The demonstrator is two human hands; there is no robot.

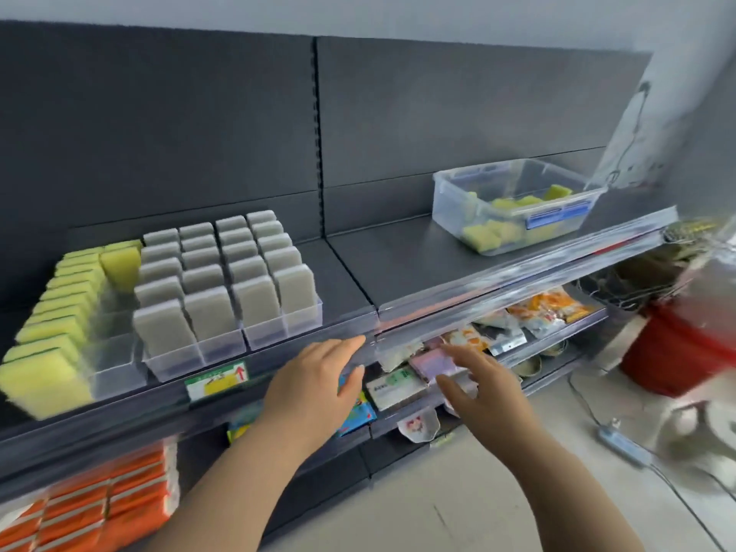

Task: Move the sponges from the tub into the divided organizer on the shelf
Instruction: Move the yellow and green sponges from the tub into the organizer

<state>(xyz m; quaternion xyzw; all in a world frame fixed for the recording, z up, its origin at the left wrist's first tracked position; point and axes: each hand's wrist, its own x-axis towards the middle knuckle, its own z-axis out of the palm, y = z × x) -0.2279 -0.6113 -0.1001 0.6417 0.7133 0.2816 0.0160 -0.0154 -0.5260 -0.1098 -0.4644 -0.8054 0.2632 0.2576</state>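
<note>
Both hands hold nothing. The left hand (318, 388) and the right hand (474, 388) hang in front of the shelf (398, 260), fingers loose and mostly straight. The picture is blurry, so I cannot tell if the left fingertips touch the shelf's front edge. The tub (448, 209) sits at the right end of the shelf, well apart from the organizer (115, 352) at the left end. A few yellow sponges (482, 235) lie in the tub, some flat and some tipped. In the organizer, the yellow row (51, 344) fills the far left lane, each sponge standing on its edge. The next lane has one lone sponge (119, 264) at the back and looks bare toward the front. The grey sponges (211, 316) fill the other lanes. The step now is, I think, to reach for the tub. The right hand is nearer, so it should go up and over the tub's front wall, not into it. It is best to pinch one sponge by its thin sides, gently, since it looks soft and will squash. The tub looks light and may slide, so the left hand could steady it. Then the sponge should go into the bare lane, just in front of the lone sponge, standing on its edge like the others. It should go straight down, so it does not knock the yellow row or the grey ones beside it.
</note>
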